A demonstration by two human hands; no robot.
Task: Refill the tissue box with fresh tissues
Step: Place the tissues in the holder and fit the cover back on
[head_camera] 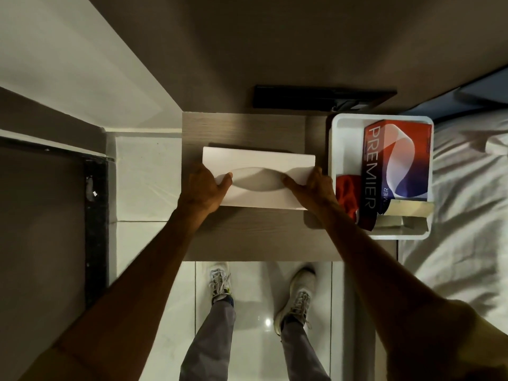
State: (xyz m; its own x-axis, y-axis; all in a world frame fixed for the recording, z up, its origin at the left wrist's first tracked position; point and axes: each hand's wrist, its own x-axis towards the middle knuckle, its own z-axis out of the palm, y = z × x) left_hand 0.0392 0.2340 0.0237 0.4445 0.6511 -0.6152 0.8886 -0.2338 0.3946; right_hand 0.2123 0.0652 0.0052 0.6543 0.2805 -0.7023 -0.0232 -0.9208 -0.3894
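A white tissue box cover (pixel 258 163) with an oval slot on top lies on the wooden bedside table (pixel 242 127). My left hand (pixel 204 188) grips its left end, thumb at the slot's edge. My right hand (pixel 316 188) grips its right end, thumb at the slot's other edge. To the right, a red, white and blue PREMIER tissue carton (pixel 395 163) lies in a white tray (pixel 334 149), its near flap open. I cannot see any tissues through the slot.
A red object (pixel 347 193) lies in the tray beside the carton. The bed with white sheets (pixel 467 202) is at the right. A black device (pixel 302 96) sits at the back of the table. My feet (pixel 220 281) stand on white tiles below.
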